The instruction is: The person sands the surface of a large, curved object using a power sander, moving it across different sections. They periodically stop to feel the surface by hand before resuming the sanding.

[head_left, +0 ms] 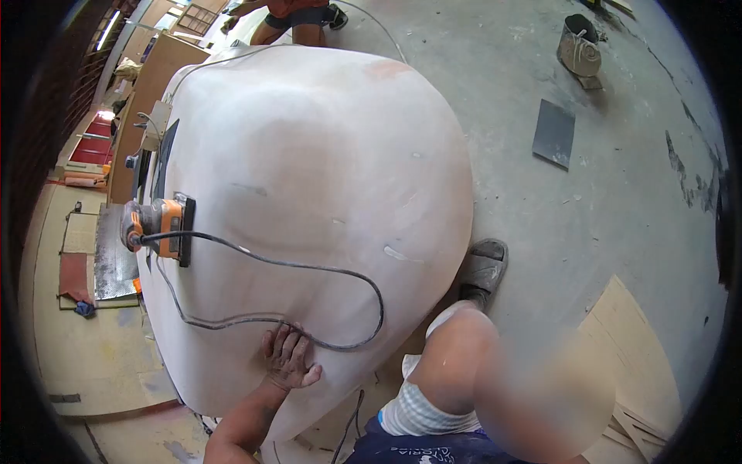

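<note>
My left hand lies palm down on a large, pale, rounded shell, its fingers slightly spread and its thumb out to the side. A black cable loops across the shell and passes at my fingertips; whether they touch it I cannot tell. This cable leads to an orange and grey sander, which rests tilted on the shell's left side. Faint scuffs and whitish patches mark the pale surface. My right hand is not in view.
Beyond the shell's far end another person is partly visible. On the grey floor are a dark sheet, a bucket and pale board pieces. A sandalled foot is beside the shell. Boards and sheets lie at the left.
</note>
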A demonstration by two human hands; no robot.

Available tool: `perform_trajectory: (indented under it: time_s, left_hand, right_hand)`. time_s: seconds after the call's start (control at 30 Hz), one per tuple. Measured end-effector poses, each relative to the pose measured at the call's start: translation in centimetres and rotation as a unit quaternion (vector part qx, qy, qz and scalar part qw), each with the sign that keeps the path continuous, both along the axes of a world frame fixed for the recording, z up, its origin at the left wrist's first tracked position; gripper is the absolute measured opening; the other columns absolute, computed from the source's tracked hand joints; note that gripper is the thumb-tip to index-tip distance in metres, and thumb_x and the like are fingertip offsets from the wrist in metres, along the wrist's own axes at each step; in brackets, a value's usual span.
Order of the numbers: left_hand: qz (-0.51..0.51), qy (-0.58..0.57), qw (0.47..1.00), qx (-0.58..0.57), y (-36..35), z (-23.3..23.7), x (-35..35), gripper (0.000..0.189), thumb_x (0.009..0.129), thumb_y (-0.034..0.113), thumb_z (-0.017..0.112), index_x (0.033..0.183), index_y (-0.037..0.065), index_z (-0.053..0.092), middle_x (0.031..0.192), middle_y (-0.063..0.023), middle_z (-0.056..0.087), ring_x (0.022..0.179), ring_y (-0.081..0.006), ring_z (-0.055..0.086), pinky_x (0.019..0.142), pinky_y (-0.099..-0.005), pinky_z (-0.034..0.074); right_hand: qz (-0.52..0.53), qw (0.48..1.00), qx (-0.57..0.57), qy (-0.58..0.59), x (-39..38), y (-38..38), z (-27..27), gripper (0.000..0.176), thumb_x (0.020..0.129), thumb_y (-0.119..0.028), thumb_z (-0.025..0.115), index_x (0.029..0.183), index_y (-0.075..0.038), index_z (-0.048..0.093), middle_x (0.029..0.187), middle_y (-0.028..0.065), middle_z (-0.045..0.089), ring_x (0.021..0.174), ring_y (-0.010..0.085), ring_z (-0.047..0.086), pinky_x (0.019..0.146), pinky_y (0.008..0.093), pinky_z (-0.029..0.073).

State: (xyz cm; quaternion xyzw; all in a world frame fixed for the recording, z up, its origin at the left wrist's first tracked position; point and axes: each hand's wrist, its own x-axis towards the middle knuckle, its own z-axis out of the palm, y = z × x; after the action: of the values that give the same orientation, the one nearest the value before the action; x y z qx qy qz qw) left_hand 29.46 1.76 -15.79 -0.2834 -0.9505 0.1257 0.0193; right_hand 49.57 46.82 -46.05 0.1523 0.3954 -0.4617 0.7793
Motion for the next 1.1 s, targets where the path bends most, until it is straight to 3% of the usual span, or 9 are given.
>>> perform_trajectory:
  time_s: [0.2,0.4,0.5,0.53,0.63,0.83,0.93,1.1]
  left_hand:
    - [-0.017,0.006,0.999,0.042,0.5,0.1,-0.6,0.064,0.090,0.057,0.057,0.130,0.007,0.062,0.139,-0.0184,0.060,0.143,-0.0421,0.047,0.114,-0.0667,0.034]
    - [-0.025,0.016,0.999,0.022,0.0,0.0,-0.4,0.065,0.095,0.058,0.051,0.130,0.004,0.062,0.140,-0.0201,0.059,0.145,-0.0433,0.046,0.115,-0.0682,0.032]
    - [-0.028,-0.010,0.997,-0.073,0.8,1.6,-0.6,0.066,0.096,0.058,0.048,0.131,0.004,0.062,0.143,-0.0206,0.058,0.147,-0.0441,0.043,0.117,-0.0686,0.029]
    - [0.008,-0.011,1.000,0.003,0.4,0.1,-0.1,0.068,0.095,0.059,0.048,0.131,0.003,0.062,0.145,-0.0204,0.057,0.149,-0.0450,0.041,0.118,-0.0689,0.026]
    - [-0.002,-0.016,0.999,-0.037,0.1,0.8,-0.2,0.069,0.093,0.061,0.050,0.130,0.003,0.063,0.144,-0.0203,0.058,0.148,-0.0443,0.042,0.120,-0.0673,0.025]
    - [-0.027,-0.030,0.999,-0.008,1.3,2.1,-1.0,0.071,0.090,0.058,0.055,0.132,0.000,0.060,0.144,-0.0239,0.054,0.145,-0.0483,0.044,0.122,-0.0683,0.024]
    - [-0.019,0.022,0.999,0.044,0.8,0.5,-0.4,0.072,0.091,0.063,0.053,0.129,0.002,0.063,0.144,-0.0203,0.058,0.147,-0.0427,0.045,0.120,-0.0660,0.026]
    - [-0.006,0.028,0.997,0.066,0.6,0.4,-0.3,0.069,0.089,0.063,0.057,0.126,0.005,0.066,0.138,-0.0183,0.062,0.142,-0.0412,0.052,0.118,-0.0655,0.029]
  right_hand:
    - [-0.050,0.997,0.045,0.032,-4.5,4.5,0.2,0.062,0.101,-0.050,0.065,0.145,-0.007,0.065,0.141,0.0078,0.071,0.121,0.0199,0.068,0.109,0.0412,0.050]
    - [-0.122,0.989,0.065,0.053,-6.8,6.8,0.1,0.062,0.101,-0.051,0.064,0.145,-0.007,0.065,0.141,0.0077,0.071,0.121,0.0198,0.068,0.109,0.0411,0.050]
    - [-0.153,0.984,0.071,0.064,-7.1,7.2,0.1,0.062,0.101,-0.051,0.064,0.145,-0.007,0.065,0.141,0.0076,0.071,0.121,0.0197,0.068,0.109,0.0411,0.050]
    - [-0.161,0.982,0.070,0.065,-6.7,6.9,0.0,0.062,0.101,-0.051,0.064,0.145,-0.007,0.065,0.141,0.0076,0.071,0.121,0.0197,0.068,0.109,0.0411,0.050]
    - [-0.183,0.978,0.068,0.067,-6.0,6.2,-0.7,0.062,0.101,-0.051,0.064,0.146,-0.007,0.065,0.141,0.0075,0.071,0.121,0.0196,0.068,0.109,0.0411,0.050]
    - [-0.191,0.975,0.084,0.083,-5.0,5.6,-1.7,0.062,0.101,-0.051,0.064,0.146,-0.007,0.064,0.141,0.0074,0.071,0.121,0.0195,0.068,0.109,0.0410,0.050]
    - [-0.186,0.972,0.106,0.093,-4.9,6.0,-1.7,0.063,0.101,-0.051,0.064,0.146,-0.007,0.064,0.141,0.0073,0.071,0.121,0.0194,0.068,0.109,0.0410,0.050]
    - [-0.188,0.965,0.143,0.112,-4.6,6.6,-1.9,0.063,0.101,-0.051,0.064,0.147,-0.008,0.064,0.141,0.0072,0.071,0.121,0.0193,0.067,0.109,0.0409,0.050]
